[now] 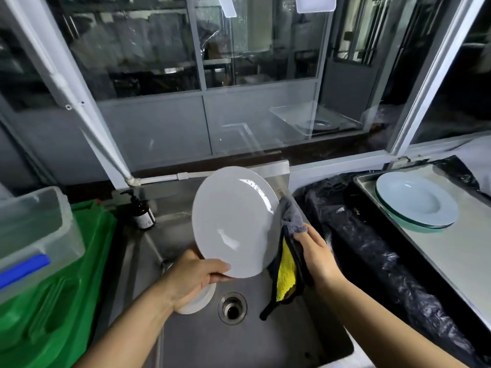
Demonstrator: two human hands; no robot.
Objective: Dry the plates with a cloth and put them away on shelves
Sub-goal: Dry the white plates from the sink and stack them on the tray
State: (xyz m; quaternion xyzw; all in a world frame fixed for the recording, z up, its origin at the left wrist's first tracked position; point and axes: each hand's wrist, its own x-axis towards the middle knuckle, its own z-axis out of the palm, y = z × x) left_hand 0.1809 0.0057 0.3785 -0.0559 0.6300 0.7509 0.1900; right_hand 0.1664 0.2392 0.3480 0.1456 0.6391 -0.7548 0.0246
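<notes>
A white plate (233,221) is held tilted, almost upright, over the steel sink (255,341). My left hand (194,277) grips its lower rim, thumb on the front face. My right hand (316,253) holds a grey and yellow cloth (288,251) against the plate's right edge, the cloth hanging down behind it. Under my left hand a short stack of white plates (198,304) lies in the sink, mostly hidden. A deep white plate (417,200) rests on a glass plate on the metal tray (451,251) at the right.
A sink drain (232,308) lies below the plate. A brown pump bottle (142,213) stands at the sink's back left. Green crate (55,288) and clear plastic box (34,229) fill the left. Black plastic sheet (372,256) lines the gap right of the sink. Windows stand behind.
</notes>
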